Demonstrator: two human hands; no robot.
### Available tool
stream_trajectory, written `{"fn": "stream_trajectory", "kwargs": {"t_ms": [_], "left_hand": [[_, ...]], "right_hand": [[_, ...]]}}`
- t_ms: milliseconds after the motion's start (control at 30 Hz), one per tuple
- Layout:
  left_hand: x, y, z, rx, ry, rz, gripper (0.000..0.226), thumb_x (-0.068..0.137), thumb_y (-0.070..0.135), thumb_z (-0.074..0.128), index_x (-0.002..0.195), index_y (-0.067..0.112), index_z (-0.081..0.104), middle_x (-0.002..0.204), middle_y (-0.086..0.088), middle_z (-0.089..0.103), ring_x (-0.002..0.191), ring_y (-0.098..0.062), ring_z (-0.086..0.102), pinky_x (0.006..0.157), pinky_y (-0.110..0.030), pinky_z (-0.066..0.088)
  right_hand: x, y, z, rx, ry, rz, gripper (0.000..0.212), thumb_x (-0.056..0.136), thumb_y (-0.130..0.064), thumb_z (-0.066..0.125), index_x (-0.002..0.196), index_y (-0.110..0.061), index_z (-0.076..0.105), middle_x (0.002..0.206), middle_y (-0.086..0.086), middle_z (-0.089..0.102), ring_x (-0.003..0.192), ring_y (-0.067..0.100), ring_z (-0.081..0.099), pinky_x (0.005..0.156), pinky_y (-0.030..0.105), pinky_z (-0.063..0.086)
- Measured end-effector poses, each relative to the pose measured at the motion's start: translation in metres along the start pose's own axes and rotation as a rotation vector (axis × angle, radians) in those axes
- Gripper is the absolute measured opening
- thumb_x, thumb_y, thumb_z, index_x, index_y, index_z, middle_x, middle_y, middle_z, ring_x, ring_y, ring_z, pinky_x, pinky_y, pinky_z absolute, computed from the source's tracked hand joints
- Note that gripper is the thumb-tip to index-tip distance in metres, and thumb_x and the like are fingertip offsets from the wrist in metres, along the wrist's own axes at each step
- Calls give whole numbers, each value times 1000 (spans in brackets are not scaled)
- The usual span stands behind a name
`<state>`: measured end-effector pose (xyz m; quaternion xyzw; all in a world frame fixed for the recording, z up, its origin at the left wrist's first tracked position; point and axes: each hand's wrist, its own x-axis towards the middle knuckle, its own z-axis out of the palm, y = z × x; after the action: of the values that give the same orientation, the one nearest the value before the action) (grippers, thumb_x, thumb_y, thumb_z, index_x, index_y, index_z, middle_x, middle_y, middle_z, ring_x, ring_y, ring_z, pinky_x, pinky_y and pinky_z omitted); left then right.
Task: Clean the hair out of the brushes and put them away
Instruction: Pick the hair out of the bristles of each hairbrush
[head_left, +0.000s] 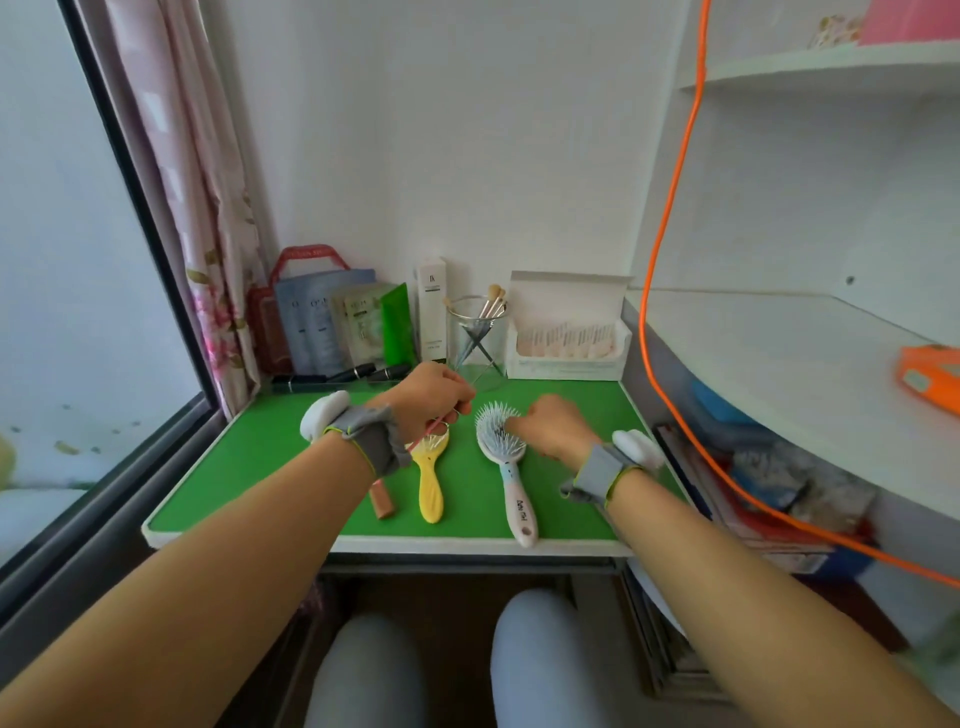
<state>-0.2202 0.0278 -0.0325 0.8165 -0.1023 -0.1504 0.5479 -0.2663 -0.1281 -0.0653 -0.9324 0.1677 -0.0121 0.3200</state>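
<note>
Green surface (249, 467): two hairbrushes lie side by side near its middle, handles toward the front edge, well apart from each other.

Yellow brush (431, 488): flat, toward the left. Its head is partly covered by the left hand (428, 397).

White brush (511, 483): right of the yellow one, bristles up. The end of its handle reaches the front edge.

Left hand: fingers (462, 399) curled, pinching a thin pink stick (435, 423) that slants down over the yellow brush's head. Contact between stick and head cannot be determined.

Right hand (553, 428): fingers (515, 425) curled down against the bristles on the right side of the white brush's head. Whether they grip anything cannot be told.

A brown object (383, 503) lies just left of the yellow handle, its upper part hidden under the left wrist.

Back edge, left to right: a red basket (270, 317), sachets (332, 322), a tall white carton (432, 312), a glass cup (478, 338) holding makeup brushes, and an open white box (569, 358).
</note>
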Motion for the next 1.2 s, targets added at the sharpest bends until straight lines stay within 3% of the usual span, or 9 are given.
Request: {"fn": "stream_trajectory", "kwargs": {"t_ms": [133, 233, 400, 533, 633, 800, 933, 1067, 1200], "left_hand": [[-6, -2, 7, 37, -3, -5, 17, 92, 6, 55, 76, 10, 53, 60, -5, 54, 43, -12, 40, 39, -16, 31], [-10, 0, 10, 47, -2, 2, 17, 92, 7, 55, 75, 10, 53, 60, -4, 55, 43, -11, 40, 38, -15, 31], [-16, 1, 9, 55, -3, 9, 17, 92, 7, 55, 76, 10, 52, 60, -4, 54, 44, -11, 40, 40, -17, 31], [-18, 4, 8, 74, -4, 38, 17, 92, 6, 54, 76, 10, 51, 61, -5, 54, 45, -13, 39, 42, -19, 30], [-18, 8, 7, 85, 20, 79, 11, 92, 5, 54, 82, 9, 51, 61, -5, 55, 46, -13, 39, 43, -21, 30], [-15, 9, 9, 112, 71, 138, 4, 92, 6, 54, 95, 5, 52, 62, -6, 55, 47, -15, 39, 43, -22, 30], [-11, 8, 10, 168, 107, 186, 4, 93, 10, 55, 96, 8, 55, 63, -3, 58, 47, -12, 44, 44, -23, 35], [-11, 8, 12, 239, 156, 284, 12, 96, 13, 47, 105, 10, 54, 72, -8, 62, 59, -17, 54, 59, -32, 49], [-15, 3, 15, 520, 208, 375, 24, 98, 17, 39, 119, 22, 50, 90, -16, 65, 80, -33, 62, 72, -42, 52]], "right_hand": [[-19, 13, 18, -96, -56, -3, 37, 87, -43, 60, 63, -16, 50, 63, -1, 49, 58, 17, 48, 48, 26, 36], [-28, 16, 27, -135, -104, -52, 37, 84, -49, 60, 86, -12, 64, 87, 5, 66, 81, 24, 64, 69, 32, 53], [-34, 22, 33, -172, -123, -22, 30, 82, -42, 65, 76, -14, 57, 77, 3, 61, 68, 19, 55, 62, 27, 46], [-37, 23, 34, -96, -35, 40, 34, 83, -34, 63, 59, -17, 47, 57, -3, 48, 51, 14, 44, 48, 22, 34], [-36, 24, 32, 3, 45, 71, 35, 87, -34, 61, 59, -16, 50, 55, -3, 48, 46, 13, 43, 45, 21, 32], [-33, 19, 25, 85, 187, 81, 35, 91, -35, 56, 67, -10, 54, 64, 3, 55, 52, 19, 50, 46, 24, 33], [-24, 14, 18, 183, 297, 47, 26, 92, -34, 54, 90, -8, 54, 90, 12, 66, 79, 33, 67, 66, 39, 51], [-12, 12, 13, 293, 363, 1, 25, 92, -29, 54, 78, -16, 38, 87, 12, 65, 69, 34, 69, 57, 37, 47], [-3, 14, 9, 276, 395, -21, 24, 90, -27, 55, 82, -13, 38, 81, 11, 60, 68, 35, 66, 54, 35, 43]]}}
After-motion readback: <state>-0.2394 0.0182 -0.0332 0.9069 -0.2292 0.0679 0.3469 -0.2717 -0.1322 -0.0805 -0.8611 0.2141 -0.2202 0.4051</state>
